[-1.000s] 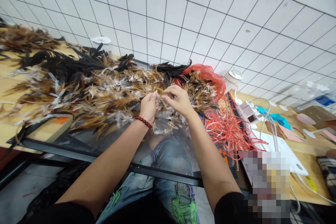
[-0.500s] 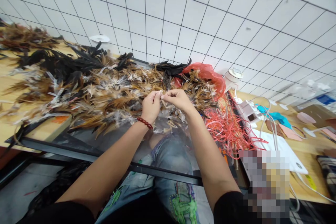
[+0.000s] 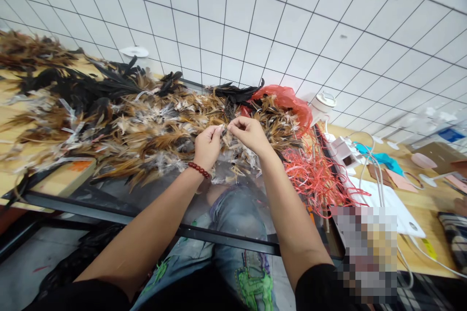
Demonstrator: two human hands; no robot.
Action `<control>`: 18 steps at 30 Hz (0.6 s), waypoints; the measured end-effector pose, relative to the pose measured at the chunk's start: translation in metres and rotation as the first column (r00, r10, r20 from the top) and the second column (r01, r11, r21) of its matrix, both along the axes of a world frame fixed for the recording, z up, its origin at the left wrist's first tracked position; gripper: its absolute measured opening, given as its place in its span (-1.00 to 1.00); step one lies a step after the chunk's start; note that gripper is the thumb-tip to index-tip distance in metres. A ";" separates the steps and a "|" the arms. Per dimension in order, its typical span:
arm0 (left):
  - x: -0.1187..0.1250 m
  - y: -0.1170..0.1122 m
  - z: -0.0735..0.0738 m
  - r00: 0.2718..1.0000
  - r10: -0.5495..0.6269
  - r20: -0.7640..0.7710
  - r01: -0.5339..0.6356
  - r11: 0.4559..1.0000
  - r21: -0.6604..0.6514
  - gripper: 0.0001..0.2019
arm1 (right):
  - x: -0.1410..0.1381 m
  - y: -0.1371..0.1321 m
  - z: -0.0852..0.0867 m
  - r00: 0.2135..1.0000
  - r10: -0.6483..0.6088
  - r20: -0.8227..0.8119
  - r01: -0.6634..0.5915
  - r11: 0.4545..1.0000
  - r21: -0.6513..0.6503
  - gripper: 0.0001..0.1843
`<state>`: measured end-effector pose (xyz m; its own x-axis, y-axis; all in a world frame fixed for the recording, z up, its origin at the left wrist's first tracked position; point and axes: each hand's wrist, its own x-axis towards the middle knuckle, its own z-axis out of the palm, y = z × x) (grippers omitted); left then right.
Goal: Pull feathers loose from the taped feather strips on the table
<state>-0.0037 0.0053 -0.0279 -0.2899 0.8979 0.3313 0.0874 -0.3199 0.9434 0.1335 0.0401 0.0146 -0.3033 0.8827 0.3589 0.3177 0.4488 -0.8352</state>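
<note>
Brown, cream and grey feathers (image 3: 160,126) cover much of the table in a loose heap, with long black feathers (image 3: 109,80) behind them. Over the heap's front, my left hand (image 3: 207,146) is closed, thumb against forefinger, wearing a dark red bead bracelet. A small pale tuft (image 3: 221,127), apparently feather, peeks out at its fingertips. Just to the right, my right hand (image 3: 251,135) has its thumb and forefinger drawn together in a pinch. Whatever is in that pinch is too small to make out. The fingertips of both hands are close but apart.
Tangled red strands (image 3: 310,180) lie right of my right arm, below a red plastic bag (image 3: 288,99). Farther right are a white power strip (image 3: 345,153), cables and a white flat device (image 3: 390,209). A transparent tabletop with a dark front edge (image 3: 233,240) spans my knees.
My right hand has moved slightly up and away from my left fingertips, opening a small gap between the hands. My left hand keeps its pinch. The view has shifted a little.
</note>
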 end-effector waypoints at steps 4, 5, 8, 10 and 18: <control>0.001 0.000 0.000 0.993 -0.061 0.104 0.068 0.995 -0.066 -0.83 | 0.000 -0.001 0.000 0.999 0.011 0.046 -0.015 0.995 0.103 -0.83; 0.001 0.000 0.000 0.987 -0.085 0.140 0.097 0.992 -0.077 -0.83 | 0.000 -0.001 0.000 0.999 0.015 0.044 -0.020 0.992 0.123 -0.84; 0.003 0.000 0.001 0.943 -0.205 0.262 0.231 0.970 -0.070 -0.78 | 0.001 0.001 -0.003 0.999 0.041 0.023 -0.044 0.988 0.149 -0.84; 0.004 -0.001 0.004 0.899 -0.274 0.341 0.307 0.951 -0.046 -0.74 | 0.001 0.004 -0.006 0.998 0.058 -0.038 -0.053 0.992 0.114 -0.82; 0.003 -0.006 0.015 0.783 -0.357 0.510 0.434 0.900 -0.038 -0.73 | 0.001 0.004 -0.008 0.943 0.226 -0.244 -0.247 0.967 -0.062 -0.58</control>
